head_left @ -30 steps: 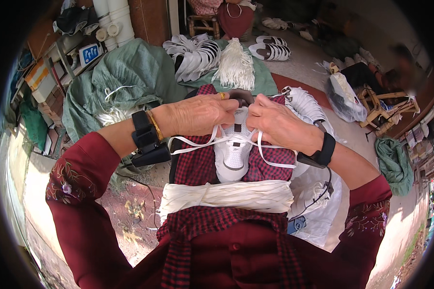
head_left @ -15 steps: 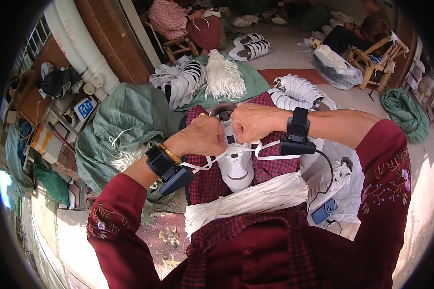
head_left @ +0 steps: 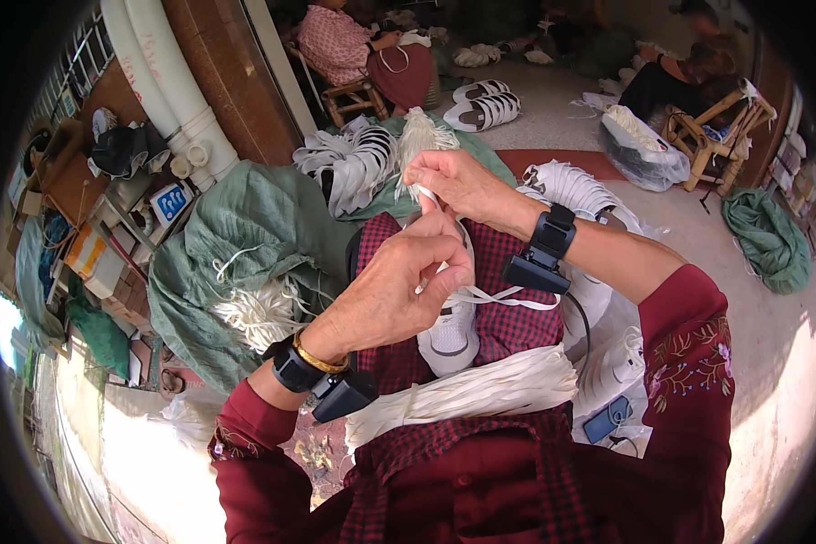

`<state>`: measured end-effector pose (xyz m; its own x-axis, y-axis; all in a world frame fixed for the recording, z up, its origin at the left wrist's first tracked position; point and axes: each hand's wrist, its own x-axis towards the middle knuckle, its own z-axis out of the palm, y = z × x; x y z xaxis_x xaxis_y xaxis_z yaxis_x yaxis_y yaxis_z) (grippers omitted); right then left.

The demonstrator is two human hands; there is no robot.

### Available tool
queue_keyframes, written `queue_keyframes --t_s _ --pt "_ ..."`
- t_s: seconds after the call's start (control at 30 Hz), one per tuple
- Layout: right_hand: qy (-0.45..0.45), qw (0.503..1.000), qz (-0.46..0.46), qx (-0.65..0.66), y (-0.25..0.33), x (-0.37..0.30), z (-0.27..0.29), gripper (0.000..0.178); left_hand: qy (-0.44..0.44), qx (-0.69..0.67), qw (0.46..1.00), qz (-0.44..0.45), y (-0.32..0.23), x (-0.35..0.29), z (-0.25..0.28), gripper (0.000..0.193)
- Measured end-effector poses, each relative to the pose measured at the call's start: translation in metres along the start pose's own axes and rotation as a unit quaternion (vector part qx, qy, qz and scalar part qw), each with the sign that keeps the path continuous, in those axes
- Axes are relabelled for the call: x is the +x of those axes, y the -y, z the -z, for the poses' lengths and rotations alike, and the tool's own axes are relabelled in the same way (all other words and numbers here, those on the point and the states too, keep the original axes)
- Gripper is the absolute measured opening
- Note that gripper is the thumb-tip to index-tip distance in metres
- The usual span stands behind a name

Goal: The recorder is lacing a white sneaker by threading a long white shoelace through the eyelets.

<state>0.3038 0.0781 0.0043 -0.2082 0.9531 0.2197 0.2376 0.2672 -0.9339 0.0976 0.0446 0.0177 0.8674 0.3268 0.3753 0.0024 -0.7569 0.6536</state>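
A white sneaker [head_left: 449, 340] rests on my lap over the checked apron, toe toward me, its upper part hidden by my hands. My right hand [head_left: 467, 189] pinches a white shoelace [head_left: 423, 191] between thumb and fingers above the far end of the shoe. Lower and to the left, my left hand [head_left: 399, 281] is curled over the shoe; white lace shows between its thumb and fingers, while a fingertip reaches up toward my right hand. A loose length of lace trails right across the apron. Nearer my body lies a thick bundle of white laces [head_left: 467, 390].
Green sacking [head_left: 245, 213] stands at the left with loose laces [head_left: 258, 313] on it. Beyond my knees are stacked white shoe parts [head_left: 354, 163] and a lace pile [head_left: 422, 136]. A phone [head_left: 607, 419] lies right. Two people sit farther back near a bamboo chair [head_left: 712, 136].
My hands have left the shoe's sides. The right has risen away from me, drawing lace up; the left has turned and come across over the shoe. The view has shifted slightly.
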Motion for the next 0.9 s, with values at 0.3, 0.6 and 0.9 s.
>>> queue_keyframes --t_s 0.3,0.6,0.9 --pt "0.042 0.997 -0.049 0.038 0.036 -0.054 0.008 0.024 -0.193 -0.292 0.926 0.139 0.025 -0.062 0.015 0.02" --pt "0.04 0.918 0.149 -0.365 0.013 -0.07 -0.028 0.013 -0.18 -0.272 0.922 0.208 0.059 -0.105 -0.006 0.015" --pt "0.084 0.847 0.09 -0.518 0.012 -0.055 -0.027 0.012 -0.198 -0.286 0.914 0.208 0.086 -0.113 -0.023 0.014"
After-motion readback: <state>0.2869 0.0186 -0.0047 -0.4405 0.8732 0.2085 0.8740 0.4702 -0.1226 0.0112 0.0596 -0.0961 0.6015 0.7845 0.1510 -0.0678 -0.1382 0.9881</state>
